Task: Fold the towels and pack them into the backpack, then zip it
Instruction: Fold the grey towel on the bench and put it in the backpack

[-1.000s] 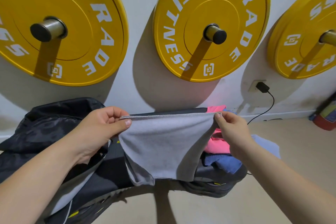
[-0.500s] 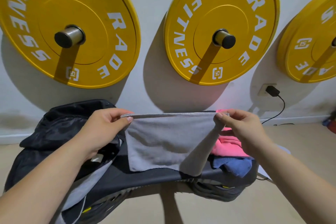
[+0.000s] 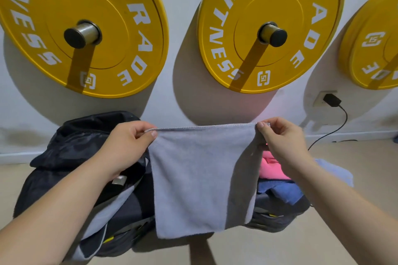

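Observation:
A grey towel (image 3: 200, 178) hangs flat in the air in front of me, stretched by its top edge. My left hand (image 3: 127, 146) pinches its top left corner and my right hand (image 3: 282, 142) pinches its top right corner. Behind and to the left lies the black and grey backpack (image 3: 71, 153) on a dark bench (image 3: 277, 217). To the right, partly hidden by the towel and my right arm, lie a pink towel (image 3: 271, 168), a blue towel (image 3: 282, 191) and a pale lilac towel (image 3: 336, 172).
Three yellow weight plates (image 3: 71, 2) hang on pegs on the white wall. A black charger (image 3: 331, 100) sits in a wall socket at the right, its cable running down to the beige floor (image 3: 366, 168).
Both hands have lifted the grey towel higher, and it now hangs straighter and longer. The view has moved closer to the wall and bench.

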{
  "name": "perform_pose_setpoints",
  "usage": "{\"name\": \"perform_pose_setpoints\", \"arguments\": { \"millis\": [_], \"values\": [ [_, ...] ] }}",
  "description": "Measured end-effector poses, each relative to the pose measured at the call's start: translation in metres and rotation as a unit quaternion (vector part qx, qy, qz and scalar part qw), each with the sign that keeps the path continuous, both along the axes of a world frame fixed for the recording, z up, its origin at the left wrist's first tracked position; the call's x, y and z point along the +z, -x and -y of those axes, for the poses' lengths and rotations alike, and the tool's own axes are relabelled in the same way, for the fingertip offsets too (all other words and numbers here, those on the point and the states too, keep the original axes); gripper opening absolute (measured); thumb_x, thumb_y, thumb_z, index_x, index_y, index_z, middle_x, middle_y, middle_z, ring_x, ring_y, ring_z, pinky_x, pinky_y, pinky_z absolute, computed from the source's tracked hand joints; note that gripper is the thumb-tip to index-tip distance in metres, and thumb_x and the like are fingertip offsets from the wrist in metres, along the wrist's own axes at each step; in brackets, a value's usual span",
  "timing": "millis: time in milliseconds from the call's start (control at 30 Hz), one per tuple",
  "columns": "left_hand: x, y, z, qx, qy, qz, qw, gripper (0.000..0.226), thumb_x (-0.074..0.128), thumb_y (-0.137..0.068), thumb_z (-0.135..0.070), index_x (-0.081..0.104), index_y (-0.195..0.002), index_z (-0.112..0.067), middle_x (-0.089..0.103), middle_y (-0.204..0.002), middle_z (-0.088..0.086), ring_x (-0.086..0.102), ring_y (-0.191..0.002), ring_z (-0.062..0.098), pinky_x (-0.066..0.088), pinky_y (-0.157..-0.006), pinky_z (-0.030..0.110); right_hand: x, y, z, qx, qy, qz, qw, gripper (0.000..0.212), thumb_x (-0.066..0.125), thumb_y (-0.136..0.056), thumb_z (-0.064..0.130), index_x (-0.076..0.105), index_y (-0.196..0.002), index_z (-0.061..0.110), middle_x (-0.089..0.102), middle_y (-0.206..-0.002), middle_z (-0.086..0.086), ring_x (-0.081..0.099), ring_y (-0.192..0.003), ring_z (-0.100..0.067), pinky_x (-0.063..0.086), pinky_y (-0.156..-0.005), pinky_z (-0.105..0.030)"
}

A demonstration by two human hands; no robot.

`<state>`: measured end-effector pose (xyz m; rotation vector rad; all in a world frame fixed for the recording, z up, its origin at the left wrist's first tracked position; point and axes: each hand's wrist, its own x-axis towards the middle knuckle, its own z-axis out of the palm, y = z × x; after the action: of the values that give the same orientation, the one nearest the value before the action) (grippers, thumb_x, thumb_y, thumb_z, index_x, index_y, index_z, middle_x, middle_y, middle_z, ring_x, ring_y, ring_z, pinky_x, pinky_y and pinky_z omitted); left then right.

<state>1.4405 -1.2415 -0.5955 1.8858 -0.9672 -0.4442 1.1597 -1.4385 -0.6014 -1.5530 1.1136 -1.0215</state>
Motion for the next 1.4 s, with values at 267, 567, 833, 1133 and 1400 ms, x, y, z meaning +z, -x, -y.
{"name": "perform_pose_setpoints", "arguments": {
  "millis": [267, 567, 833, 1133, 1400],
  "values": [
    [0.012, -0.011, 0.02, 0.109, 0.101, 0.089, 0.985, 0.013, 0.066, -0.095, -0.019, 0.076, -0.101, -0.024, 0.075, -0.091, -0.011, 0.069, -0.084, 0.001, 0.052, -0.078, 0.018, 0.016, -0.027, 0.009, -0.035, 0.109, 0.063, 0.991, 0.008, 0.067, -0.096, 0.023, 0.073, -0.09, 0.023, 0.074, -0.086, -0.004, 0.071, -0.086, -0.021, 0.06, -0.085, -0.045],
    [-0.041, -0.03, 0.005, -0.03, -0.125, 0.118, 0.985, 0.018, 0.068, -0.091, -0.02, 0.074, -0.079, -0.032, 0.069, -0.067, -0.012, 0.06, -0.064, 0.002, 0.046, -0.062, 0.025, -0.038, -0.006, 0.016, 0.122, 0.069, -0.145, 0.979, 0.011, 0.067, -0.095, 0.014, 0.071, -0.085, 0.015, 0.071, -0.075, -0.001, 0.062, -0.07, -0.007, 0.054, -0.077, -0.026],
    [-0.101, -0.021, -0.023, -0.203, -0.356, 0.104, 0.906, 0.013, 0.071, -0.088, -0.027, 0.072, -0.076, -0.031, 0.063, -0.063, -0.018, 0.052, -0.055, -0.007, 0.038, -0.056, 0.008, -0.086, 0.019, -0.004, 0.317, 0.015, -0.467, 0.825, 0.007, 0.067, -0.094, 0.027, 0.067, -0.089, 0.022, 0.067, -0.083, 0.009, 0.057, -0.074, -0.003, 0.043, -0.065, -0.01],
    [-0.098, -0.01, -0.032, -0.258, -0.392, 0.038, 0.882, 0.011, 0.063, -0.086, -0.024, 0.072, -0.082, -0.021, 0.077, -0.075, -0.003, 0.062, -0.06, 0.004, 0.053, -0.07, 0.026, -0.072, 0.032, -0.013, 0.328, -0.048, -0.482, 0.811, 0.009, 0.067, -0.094, 0.027, 0.069, -0.087, 0.023, 0.066, -0.073, 0.011, 0.055, -0.059, 0.0, 0.046, -0.057, -0.011],
    [-0.115, -0.018, 0.002, -0.163, -0.328, 0.1, 0.925, 0.02, 0.062, -0.092, -0.02, 0.064, -0.073, -0.026, 0.062, -0.069, -0.012, 0.055, -0.064, 0.004, 0.041, -0.057, 0.019, -0.087, -0.002, 0.005, 0.229, -0.006, -0.474, 0.85, 0.014, 0.066, -0.094, 0.024, 0.067, -0.082, 0.017, 0.064, -0.073, 0.006, 0.055, -0.067, -0.01, 0.04, -0.057, -0.018]
  ]
}}
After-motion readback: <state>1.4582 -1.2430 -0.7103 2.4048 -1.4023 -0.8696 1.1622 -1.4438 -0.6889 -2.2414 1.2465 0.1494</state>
